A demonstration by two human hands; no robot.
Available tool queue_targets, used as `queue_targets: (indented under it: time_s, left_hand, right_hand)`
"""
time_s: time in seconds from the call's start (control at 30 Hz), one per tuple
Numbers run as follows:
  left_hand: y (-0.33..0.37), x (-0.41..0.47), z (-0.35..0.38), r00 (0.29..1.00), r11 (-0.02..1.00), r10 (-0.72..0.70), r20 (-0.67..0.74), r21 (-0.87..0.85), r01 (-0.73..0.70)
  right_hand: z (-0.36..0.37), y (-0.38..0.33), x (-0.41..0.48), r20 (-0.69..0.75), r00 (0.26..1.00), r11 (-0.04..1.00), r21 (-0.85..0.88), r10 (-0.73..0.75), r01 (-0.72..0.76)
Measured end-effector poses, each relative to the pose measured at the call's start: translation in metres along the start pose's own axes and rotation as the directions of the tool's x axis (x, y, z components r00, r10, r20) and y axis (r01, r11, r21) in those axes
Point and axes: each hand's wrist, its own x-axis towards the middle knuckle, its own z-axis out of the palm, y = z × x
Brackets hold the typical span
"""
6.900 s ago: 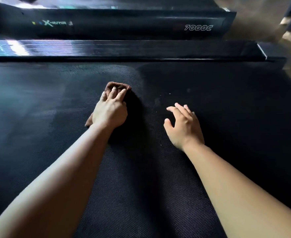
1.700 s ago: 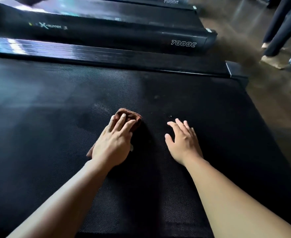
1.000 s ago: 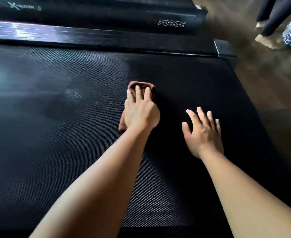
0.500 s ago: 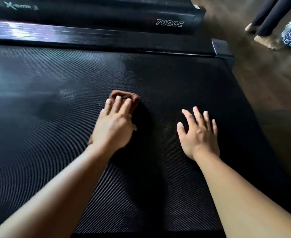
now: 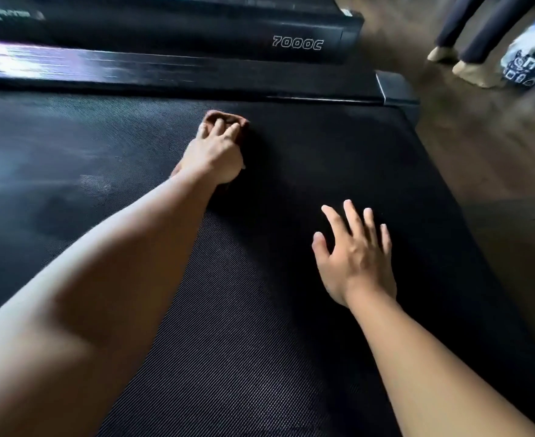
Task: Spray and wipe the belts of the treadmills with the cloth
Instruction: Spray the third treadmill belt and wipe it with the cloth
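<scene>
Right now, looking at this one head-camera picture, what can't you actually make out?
Most of the cloth: head view, covered by the left hand; blur hides whether its fingers grip or just press.
Logo on the neighbouring treadmill: motion-blurred, unreadable.
Bystander's legs: cut off by the top edge.
Patterned object: blurred, cropped at the right edge.

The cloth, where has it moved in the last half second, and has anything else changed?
The left hand pushed the cloth forward over the belt, away from the person and close to the side rail. Its press on the cloth is unchanged; nothing was let go. The right hand stayed flat on the belt, fingers spread.
</scene>
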Motion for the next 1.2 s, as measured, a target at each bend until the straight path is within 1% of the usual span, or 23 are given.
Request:
queue_targets:
  time_s: [0.07,0.13,0.2,0.23,0.3,0.4,0.47,0.6,0.67,0.7,0.73,0.83,0.97,1.0,1.1,1.2]
  left_hand:
    - [0.051,-0.020,-0.012,0.980,0.980,0.199,-0.023,0.020,-0.199]
    - [0.099,-0.056,-0.021,0.917,0.924,0.380,-0.119,0.002,-0.383]
    - [0.122,-0.090,-0.018,0.853,0.864,0.473,-0.221,-0.073,-0.498]
    - [0.123,-0.107,-0.019,0.848,0.851,0.484,-0.216,-0.107,-0.513]
    - [0.104,-0.132,-0.008,0.884,0.880,0.442,-0.149,-0.118,-0.460]
    - [0.053,-0.155,0.009,0.893,0.904,0.385,-0.231,-0.100,-0.416]
    - [0.017,-0.158,0.009,0.924,0.934,0.298,-0.240,-0.128,-0.334]
    - [-0.041,-0.123,-0.002,0.966,0.978,0.064,-0.252,-0.179,-0.111]
    - [-0.050,-0.093,-0.009,0.970,0.981,-0.034,-0.242,-0.196,-0.014]
    - [-0.048,-0.079,-0.015,0.969,0.981,-0.059,-0.240,-0.196,0.011]
    - [-0.046,-0.066,-0.020,0.970,0.982,-0.061,-0.234,-0.190,0.016]
    - [-0.034,-0.026,-0.028,0.980,0.985,-0.007,-0.197,-0.173,-0.028]
    - [-0.010,0.022,-0.028,0.986,0.978,-0.010,-0.167,-0.206,-0.025]
    - [0.002,0.025,-0.027,0.986,0.977,0.022,-0.166,-0.207,-0.057]
    - [0.053,0.002,-0.029,0.954,0.943,0.209,-0.214,-0.214,-0.255]
    - [0.085,-0.038,-0.015,0.883,0.881,0.385,-0.267,-0.177,-0.438]
  right_hand:
    - [0.000,0.002,0.001,0.013,1.000,1.000,0.011,0.004,-0.004]
    - [-0.001,0.002,0.002,0.007,1.000,1.000,0.018,0.008,-0.009]
    - [-0.001,0.002,0.002,0.009,1.000,1.000,0.019,0.018,-0.019]
    - [-0.002,0.002,0.002,0.012,1.000,1.000,0.016,0.021,-0.021]
    - [-0.002,0.001,0.002,0.018,1.000,1.000,0.022,0.018,-0.019]
    - [-0.003,0.001,0.001,0.023,0.999,0.999,0.038,0.023,-0.024]
    - [-0.003,0.001,0.001,0.019,1.000,0.999,0.030,0.016,-0.017]
    - [-0.001,0.001,0.002,-0.013,1.000,0.999,0.042,0.008,-0.007]
    - [0.000,0.001,0.003,-0.020,1.000,0.999,0.036,0.009,-0.008]
    - [0.001,0.001,0.003,-0.023,1.000,1.000,0.030,0.008,-0.007]
    - [0.001,0.001,0.003,-0.025,1.000,1.000,0.027,0.007,-0.007]
    - [0.001,0.001,0.002,-0.030,1.000,1.000,0.024,0.004,-0.004]
    - [0.000,0.000,0.001,-0.024,1.000,1.000,0.029,-0.001,0.002]
    - [0.000,0.000,0.001,-0.015,1.000,1.000,0.030,0.000,0.001]
    - [-0.003,0.000,0.002,0.009,1.000,0.999,0.038,0.003,-0.003]
    - [-0.004,0.000,0.002,0.018,1.000,0.999,0.040,0.002,-0.003]
